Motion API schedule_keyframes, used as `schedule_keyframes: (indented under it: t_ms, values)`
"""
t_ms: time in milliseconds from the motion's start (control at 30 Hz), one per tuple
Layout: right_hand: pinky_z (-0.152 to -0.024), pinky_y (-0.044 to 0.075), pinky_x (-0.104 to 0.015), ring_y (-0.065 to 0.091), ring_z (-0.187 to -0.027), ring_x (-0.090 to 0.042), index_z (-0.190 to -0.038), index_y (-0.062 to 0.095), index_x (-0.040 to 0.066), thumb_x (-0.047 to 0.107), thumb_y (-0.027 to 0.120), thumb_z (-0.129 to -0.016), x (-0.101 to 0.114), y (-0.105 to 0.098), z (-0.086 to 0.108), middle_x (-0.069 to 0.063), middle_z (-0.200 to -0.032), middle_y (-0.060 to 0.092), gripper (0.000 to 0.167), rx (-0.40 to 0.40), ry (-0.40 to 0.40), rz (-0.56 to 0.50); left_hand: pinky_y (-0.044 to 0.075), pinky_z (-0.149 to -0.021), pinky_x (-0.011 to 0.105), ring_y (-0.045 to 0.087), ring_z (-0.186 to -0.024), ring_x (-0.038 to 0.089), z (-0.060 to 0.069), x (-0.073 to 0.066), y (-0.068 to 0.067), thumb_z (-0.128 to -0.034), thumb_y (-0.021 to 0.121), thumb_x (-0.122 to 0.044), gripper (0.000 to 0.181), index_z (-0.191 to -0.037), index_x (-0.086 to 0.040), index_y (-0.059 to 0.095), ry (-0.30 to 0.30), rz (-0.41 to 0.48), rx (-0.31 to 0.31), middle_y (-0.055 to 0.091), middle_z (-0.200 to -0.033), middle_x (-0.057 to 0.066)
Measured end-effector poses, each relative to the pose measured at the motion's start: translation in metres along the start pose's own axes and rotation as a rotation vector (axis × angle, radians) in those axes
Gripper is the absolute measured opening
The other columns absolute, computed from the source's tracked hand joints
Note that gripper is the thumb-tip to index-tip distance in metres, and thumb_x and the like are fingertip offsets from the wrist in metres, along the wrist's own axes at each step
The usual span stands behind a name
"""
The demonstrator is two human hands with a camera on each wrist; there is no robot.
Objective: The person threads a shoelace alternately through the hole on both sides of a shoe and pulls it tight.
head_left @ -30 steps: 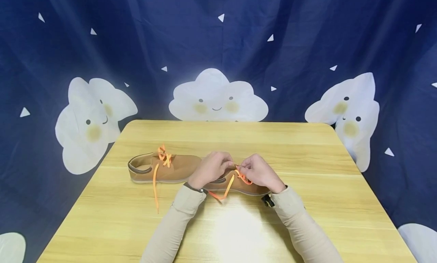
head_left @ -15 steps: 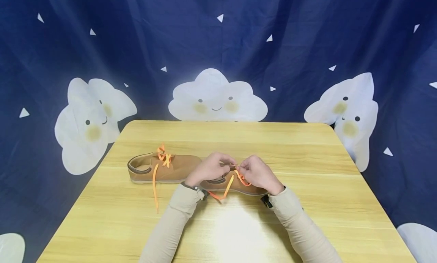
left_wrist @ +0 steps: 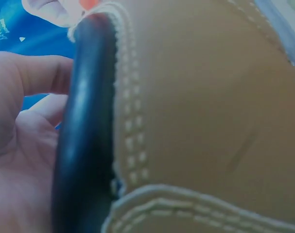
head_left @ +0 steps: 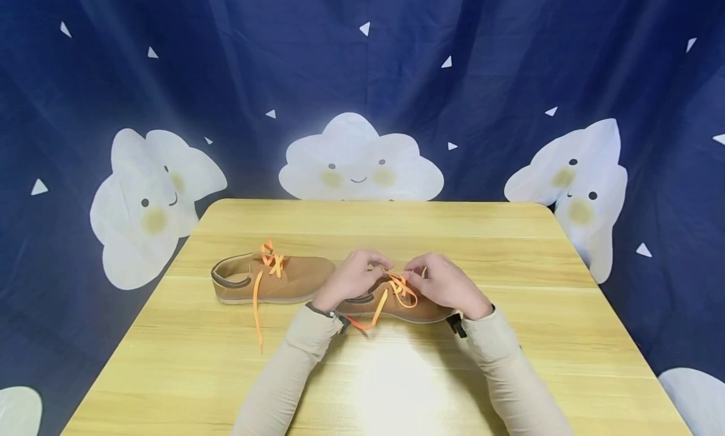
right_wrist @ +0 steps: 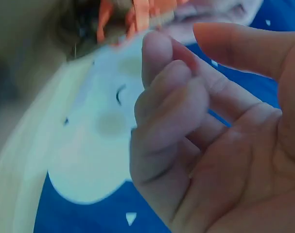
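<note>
A brown shoe [head_left: 430, 311] with orange shoelaces [head_left: 401, 287] lies between the two hands; one lace makes a loop over its front. My left hand [head_left: 352, 277] is bent over the shoe's opening and pinches lace near the tongue. The left wrist view shows that hand [left_wrist: 26, 111] partly hidden behind the dark padded collar [left_wrist: 86, 121]. My right hand [head_left: 444, 280] is beside the lace loop, its fingertips close to the lacing. In the right wrist view, the thumb of the right hand [right_wrist: 205, 116] stands apart from loosely bent fingers, with nothing seen between them.
A second brown shoe [head_left: 306, 277] with orange laces stands to the left, one lace end [head_left: 257, 316] hanging onto the table. The wooden table [head_left: 510, 385] carries both shoes. Behind it hangs a blue curtain [head_left: 481, 96] with white clouds.
The right hand has moved right and its fingers have spread, letting go of the lace. The lace loop shows more fully. My left hand stays over the shoe's opening.
</note>
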State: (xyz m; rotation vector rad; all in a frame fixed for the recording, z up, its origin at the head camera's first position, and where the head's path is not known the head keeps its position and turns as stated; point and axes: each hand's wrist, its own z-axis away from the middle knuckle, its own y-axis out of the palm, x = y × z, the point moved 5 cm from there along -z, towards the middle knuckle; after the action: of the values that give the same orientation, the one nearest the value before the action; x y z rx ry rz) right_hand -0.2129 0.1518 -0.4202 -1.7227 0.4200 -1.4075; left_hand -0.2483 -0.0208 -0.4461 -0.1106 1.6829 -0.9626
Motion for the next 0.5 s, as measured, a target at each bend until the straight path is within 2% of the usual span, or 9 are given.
schedule_keyframes:
  t_ms: [67,100,167,233,300,367,467,500]
  values:
    - [-0.065,0.051,-0.029,0.06,-0.071,-0.013,-0.109,0.076,0.005,0.015,0.064,-0.101,-0.007,-0.005,0.0,-0.004,-0.086,0.071,0.018,0.026,0.014,0.025,0.053,-0.106,0.05,0.068,-0.121,0.031,-0.001,0.0,0.001,-0.1034,0.057,-0.01,0.026,-0.121,-0.001,0.074,0.0,-0.002,-0.017,0.074,-0.128,0.013]
    - [-0.069,0.053,-0.031,0.062,-0.075,-0.016,-0.113,0.075,0.002,0.014,0.065,-0.1,-0.012,-0.006,0.0,-0.006,-0.09,0.071,0.02,0.049,0.019,0.04,0.052,-0.108,0.052,0.067,-0.124,0.033,-0.001,0.001,0.001,-0.1034,0.058,-0.011,0.025,-0.12,0.0,0.074,-0.003,0.004,-0.027,0.074,-0.127,0.014]
    - [-0.081,0.057,-0.038,0.068,-0.092,-0.023,-0.122,0.071,-0.003,0.015,0.068,-0.099,-0.021,-0.006,0.001,-0.012,-0.105,0.073,0.029,0.114,0.037,0.073,0.052,-0.107,0.052,0.067,-0.124,0.033,-0.001,0.001,0.001,-0.1029,0.06,-0.012,0.024,-0.118,-0.001,0.075,-0.017,0.009,-0.046,0.074,-0.126,0.014]
    - [-0.094,0.056,-0.045,0.066,-0.111,-0.03,-0.129,0.066,-0.006,0.018,0.075,-0.095,-0.029,-0.003,0.001,-0.017,-0.119,0.071,0.043,0.191,0.053,0.109,0.053,-0.106,0.051,0.067,-0.124,0.032,-0.002,0.002,0.002,-0.1017,0.063,-0.013,0.021,-0.115,-0.003,0.076,-0.041,0.02,-0.067,0.075,-0.124,0.013]
    - [-0.096,0.054,-0.046,0.065,-0.112,-0.031,-0.126,0.066,-0.005,0.02,0.082,-0.089,-0.036,0.001,0.002,-0.017,-0.119,0.07,0.047,0.265,0.067,0.115,0.053,-0.104,0.05,0.068,-0.122,0.031,-0.002,0.002,0.001,-0.1006,0.066,-0.013,0.019,-0.113,-0.004,0.078,-0.056,0.032,-0.092,0.076,-0.122,0.013]
    - [-0.093,0.053,-0.041,0.065,-0.105,-0.027,-0.12,0.067,-0.002,0.021,0.089,-0.081,-0.04,0.007,0.001,-0.013,-0.113,0.071,0.05,0.317,0.073,0.11,0.055,-0.1,0.047,0.069,-0.117,0.029,-0.002,0.002,0.001,-0.0994,0.067,-0.013,0.018,-0.111,-0.005,0.078,-0.068,0.044,-0.117,0.077,-0.12,0.012]
    - [-0.084,0.05,-0.034,0.06,-0.09,-0.019,-0.11,0.067,0.003,0.018,0.094,-0.072,-0.044,0.013,-0.001,-0.006,-0.098,0.067,0.049,0.349,0.081,0.08,0.057,-0.092,0.045,0.072,-0.106,0.027,-0.002,0.002,-0.001,-0.0982,0.069,-0.013,0.017,-0.109,-0.005,0.079,-0.063,0.051,-0.162,0.078,-0.118,0.011]
    - [-0.084,0.05,-0.032,0.06,-0.089,-0.018,-0.11,0.067,0.004,0.017,0.095,-0.069,-0.045,0.015,-0.002,-0.004,-0.098,0.067,0.051,0.347,0.084,0.076,0.057,-0.091,0.045,0.072,-0.104,0.027,-0.002,0.002,-0.002,-0.0979,0.069,-0.012,0.017,-0.109,-0.005,0.079,-0.058,0.054,-0.179,0.078,-0.117,0.011]
